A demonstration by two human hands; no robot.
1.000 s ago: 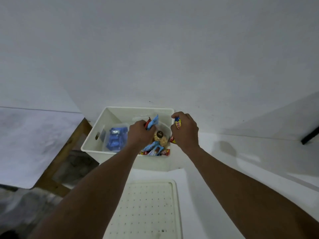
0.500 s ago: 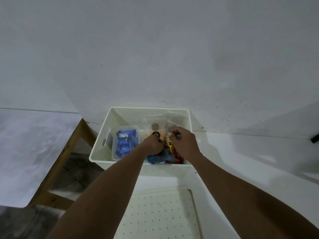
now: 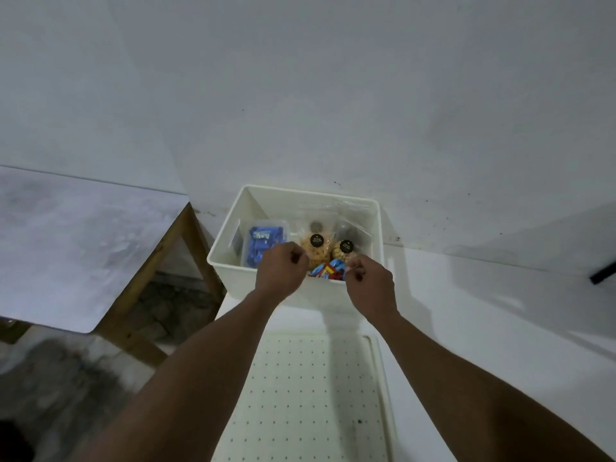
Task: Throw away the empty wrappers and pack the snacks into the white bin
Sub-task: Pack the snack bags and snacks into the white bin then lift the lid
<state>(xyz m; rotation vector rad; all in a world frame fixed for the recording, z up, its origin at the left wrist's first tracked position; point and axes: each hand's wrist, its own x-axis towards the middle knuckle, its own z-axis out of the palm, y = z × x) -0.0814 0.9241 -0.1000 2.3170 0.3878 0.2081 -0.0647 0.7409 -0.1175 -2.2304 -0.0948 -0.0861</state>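
Note:
The white bin (image 3: 375, 228) stands on the white table against the wall. Inside it are a clear box of blue wrapped snacks (image 3: 263, 243), two clear bags of cookies with round black labels (image 3: 316, 250), and small blue and red snack packs (image 3: 328, 271) at the front. My left hand (image 3: 281, 273) hovers over the bin's near rim with its fingers curled and nothing in it. My right hand (image 3: 366, 283) is level with it on the right, fingers curled too, holding nothing that I can see.
A white perforated tray (image 3: 310, 395) lies on the table just in front of the bin, under my forearms. To the left a wooden-framed table with a pale top (image 3: 66, 251) stands apart, with dark floor (image 3: 66, 378) between. A black bar (image 3: 601, 275) shows at the far right.
Both hands carried small snack packs into the bin, let them go there, and have drawn back up to the near rim with nothing in them.

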